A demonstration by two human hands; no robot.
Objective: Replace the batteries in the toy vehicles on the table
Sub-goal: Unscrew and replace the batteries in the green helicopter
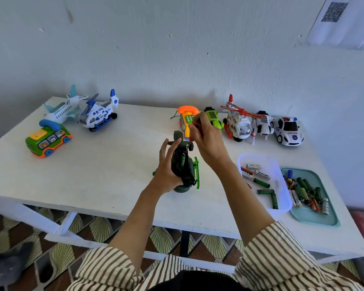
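Near the middle of the white table (114,164), the left hand (166,164) grips an upturned dark green toy helicopter (184,164), its open compartment showing a green battery (182,160). Just beyond it, the right hand (208,141) curls round a small red and black object (198,124). At the near right, a clear plastic tub (278,171) holds a few loose batteries (263,182), and the teal tray (315,217) beside it holds a heap of batteries (303,190)

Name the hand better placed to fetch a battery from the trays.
Right. The left hand grips the dark helicopter; the right hand, though holding a red object, is nearer the clear tray.
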